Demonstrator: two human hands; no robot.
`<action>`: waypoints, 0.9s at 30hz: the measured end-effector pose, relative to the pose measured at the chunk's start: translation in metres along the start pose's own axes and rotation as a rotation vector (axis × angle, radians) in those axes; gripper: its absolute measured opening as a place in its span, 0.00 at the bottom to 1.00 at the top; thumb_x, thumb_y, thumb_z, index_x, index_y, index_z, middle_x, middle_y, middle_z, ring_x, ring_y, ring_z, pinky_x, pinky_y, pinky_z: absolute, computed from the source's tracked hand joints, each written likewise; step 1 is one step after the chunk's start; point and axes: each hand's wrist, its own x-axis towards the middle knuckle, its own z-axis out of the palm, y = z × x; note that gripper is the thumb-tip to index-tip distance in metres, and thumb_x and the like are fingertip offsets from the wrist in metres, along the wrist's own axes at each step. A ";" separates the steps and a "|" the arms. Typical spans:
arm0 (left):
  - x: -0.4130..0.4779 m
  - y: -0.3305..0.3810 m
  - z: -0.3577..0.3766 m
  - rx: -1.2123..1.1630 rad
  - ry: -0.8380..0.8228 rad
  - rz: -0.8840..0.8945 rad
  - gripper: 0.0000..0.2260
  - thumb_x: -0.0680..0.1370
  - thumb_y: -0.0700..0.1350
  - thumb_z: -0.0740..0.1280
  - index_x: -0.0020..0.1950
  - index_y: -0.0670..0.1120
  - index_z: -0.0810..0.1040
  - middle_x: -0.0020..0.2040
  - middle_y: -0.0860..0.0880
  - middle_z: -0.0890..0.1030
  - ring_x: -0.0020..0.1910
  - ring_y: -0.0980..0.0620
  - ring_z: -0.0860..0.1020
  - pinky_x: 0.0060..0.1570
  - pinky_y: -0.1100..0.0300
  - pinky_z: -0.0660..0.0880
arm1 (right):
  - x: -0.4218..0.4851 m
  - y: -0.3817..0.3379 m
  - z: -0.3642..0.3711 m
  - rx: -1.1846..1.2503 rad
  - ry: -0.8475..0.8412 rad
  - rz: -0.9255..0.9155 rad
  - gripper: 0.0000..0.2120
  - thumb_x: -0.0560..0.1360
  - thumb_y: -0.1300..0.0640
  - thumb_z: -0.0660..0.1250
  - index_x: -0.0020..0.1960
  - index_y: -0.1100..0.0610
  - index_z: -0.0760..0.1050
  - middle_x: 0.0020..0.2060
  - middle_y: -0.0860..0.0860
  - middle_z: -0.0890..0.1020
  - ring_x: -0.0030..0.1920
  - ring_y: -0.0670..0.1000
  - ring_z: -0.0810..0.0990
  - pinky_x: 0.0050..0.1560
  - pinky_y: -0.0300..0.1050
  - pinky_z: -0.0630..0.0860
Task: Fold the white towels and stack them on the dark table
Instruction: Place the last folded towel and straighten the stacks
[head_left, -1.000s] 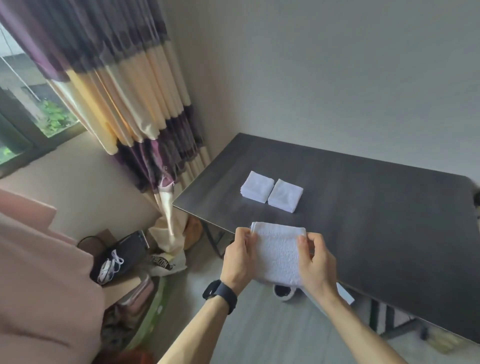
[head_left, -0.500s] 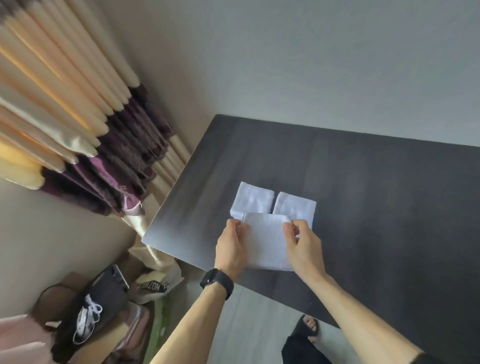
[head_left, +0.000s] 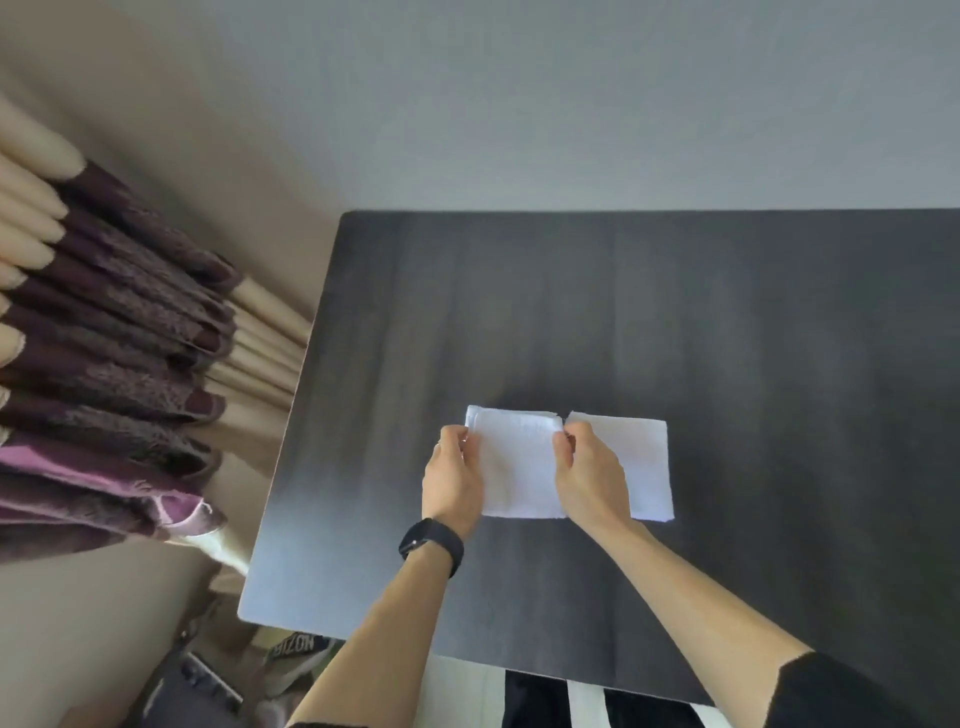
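Atop table: left hand, right hand pinch towel.

Surface: dark table — left pile and right pile of folded white towels, just beside each other.

A folded towel is gripped by left hand and right hand beside a second towel on the bench.

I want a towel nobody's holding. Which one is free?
The towel on the right, lying flat; the left hand and right hand both pinch the left towel.
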 end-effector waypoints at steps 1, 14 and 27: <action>0.008 -0.003 -0.001 -0.003 -0.018 -0.002 0.06 0.84 0.53 0.54 0.54 0.54 0.69 0.51 0.54 0.77 0.48 0.52 0.76 0.40 0.58 0.70 | 0.004 -0.001 0.006 -0.006 -0.001 0.016 0.12 0.84 0.47 0.52 0.51 0.53 0.69 0.40 0.48 0.78 0.41 0.54 0.77 0.42 0.53 0.76; 0.037 -0.025 -0.005 -0.014 -0.094 0.031 0.10 0.82 0.56 0.58 0.57 0.54 0.73 0.53 0.56 0.76 0.48 0.63 0.74 0.49 0.56 0.73 | 0.005 -0.008 0.034 -0.030 0.162 0.079 0.10 0.84 0.49 0.56 0.55 0.52 0.73 0.50 0.47 0.82 0.44 0.52 0.80 0.43 0.45 0.73; 0.020 -0.049 0.013 0.607 -0.021 0.690 0.31 0.80 0.55 0.61 0.80 0.48 0.56 0.81 0.48 0.55 0.79 0.48 0.54 0.73 0.43 0.58 | -0.026 0.002 0.049 -0.420 0.156 -0.281 0.27 0.84 0.48 0.42 0.75 0.56 0.67 0.76 0.53 0.66 0.77 0.55 0.63 0.73 0.56 0.67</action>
